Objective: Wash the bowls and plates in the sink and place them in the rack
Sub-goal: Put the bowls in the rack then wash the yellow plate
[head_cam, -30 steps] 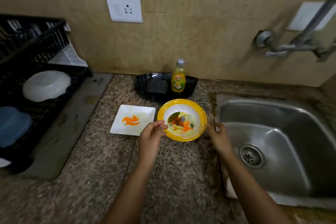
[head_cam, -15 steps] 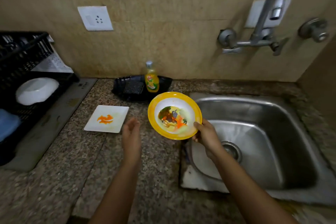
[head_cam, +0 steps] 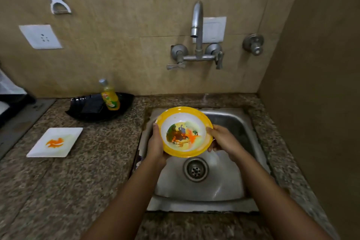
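A yellow-rimmed bowl [head_cam: 184,131] with a cartoon picture and orange smears inside hangs over the steel sink [head_cam: 229,187], tilted toward me. My left hand [head_cam: 155,145] grips its left rim and underside. On the right rim sits my right hand [head_cam: 222,138], thumb over the edge. A white square plate [head_cam: 55,142] smeared with orange lies flat on the granite counter to the left. Only a dark corner of the rack [head_cam: 11,97] shows at the far left edge.
The tap [head_cam: 196,31] juts from the wall above the sink, with no water running. A yellow soap bottle [head_cam: 110,96] stands on a black tray [head_cam: 99,108] with a dark sponge, behind the plate. A side wall closes off the right.
The bowl has moved right from above the counter to over the sink. My left hand, free half a second ago, has taken hold of its left rim. The view has swung right.
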